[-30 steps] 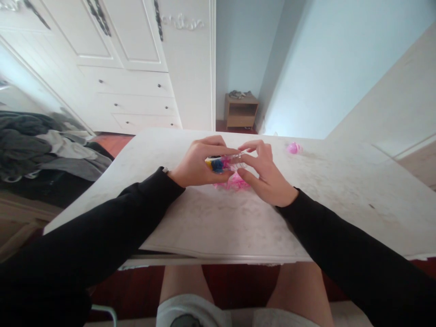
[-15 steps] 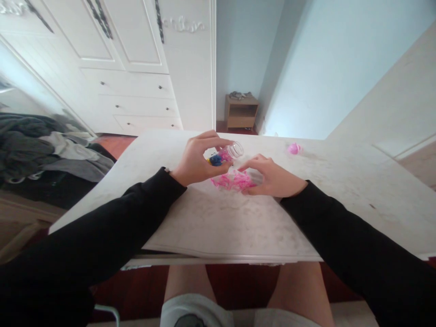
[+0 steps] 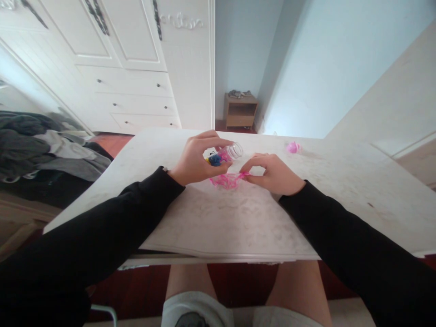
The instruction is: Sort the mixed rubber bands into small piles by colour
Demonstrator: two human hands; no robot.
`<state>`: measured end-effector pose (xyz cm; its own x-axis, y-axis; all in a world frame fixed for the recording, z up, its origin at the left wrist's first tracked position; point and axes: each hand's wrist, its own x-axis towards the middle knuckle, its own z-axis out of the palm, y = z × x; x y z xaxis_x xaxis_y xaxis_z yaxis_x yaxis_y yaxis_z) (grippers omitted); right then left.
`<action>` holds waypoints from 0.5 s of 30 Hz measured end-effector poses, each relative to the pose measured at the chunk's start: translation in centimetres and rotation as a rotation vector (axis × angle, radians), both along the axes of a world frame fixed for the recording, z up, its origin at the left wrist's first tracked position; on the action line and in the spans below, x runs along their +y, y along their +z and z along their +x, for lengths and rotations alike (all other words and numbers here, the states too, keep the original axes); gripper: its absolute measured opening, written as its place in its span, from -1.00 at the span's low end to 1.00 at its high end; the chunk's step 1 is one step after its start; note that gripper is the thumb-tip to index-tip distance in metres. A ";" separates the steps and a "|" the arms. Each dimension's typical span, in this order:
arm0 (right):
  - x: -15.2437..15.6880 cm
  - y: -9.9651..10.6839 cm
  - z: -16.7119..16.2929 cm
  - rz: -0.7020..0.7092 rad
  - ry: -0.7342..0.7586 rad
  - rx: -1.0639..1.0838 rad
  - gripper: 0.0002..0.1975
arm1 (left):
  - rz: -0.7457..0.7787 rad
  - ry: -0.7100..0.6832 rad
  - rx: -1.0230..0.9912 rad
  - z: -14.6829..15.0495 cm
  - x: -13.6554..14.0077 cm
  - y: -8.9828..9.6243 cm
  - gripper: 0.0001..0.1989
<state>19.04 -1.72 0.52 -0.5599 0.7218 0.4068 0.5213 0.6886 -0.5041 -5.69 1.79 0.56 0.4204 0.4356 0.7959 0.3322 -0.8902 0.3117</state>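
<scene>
My left hand (image 3: 200, 156) is wrapped round a small clear jar (image 3: 225, 155), tilted with its open mouth towards the right. Pink bits show inside the jar, and a blue and yellow picture marks its side. Just below the jar, a loose heap of thin pink rubber bands (image 3: 225, 181) lies on the white tabletop (image 3: 218, 218). Between thumb and fingertips, my right hand (image 3: 270, 175) pinches some of these pink bands at the heap's right side. A round pink lid (image 3: 293, 147) lies apart from both hands, farther back on the right.
A white wardrobe with drawers (image 3: 136, 86) stands beyond the table on the left. Dark and grey clothes (image 3: 51, 150) are piled beside the table's left edge. A small wooden cabinet (image 3: 241, 111) stands in the far corner.
My right hand has closed from a spread grasp over the pink bands into a pinch on some of them. My left hand keeps the jar in nearly the same place.
</scene>
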 end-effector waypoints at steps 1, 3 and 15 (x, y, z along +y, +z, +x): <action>-0.1 0.1 0.0 -0.005 -0.024 0.037 -0.95 | -0.002 0.003 0.003 0.0 0.0 0.0 -0.70; -0.2 0.2 -0.1 -0.029 -0.069 0.136 -0.96 | -0.008 0.015 0.011 0.0 0.0 0.0 -0.70; -0.8 0.1 -1.2 -0.037 -0.195 0.536 -0.76 | -0.016 -0.012 0.111 0.0 0.1 -0.3 -0.68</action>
<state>17.89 -2.53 0.59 -0.1373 0.8103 0.5697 0.3023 0.5820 -0.7549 -5.66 1.93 0.28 0.5107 0.4420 0.7375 0.3548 -0.8896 0.2875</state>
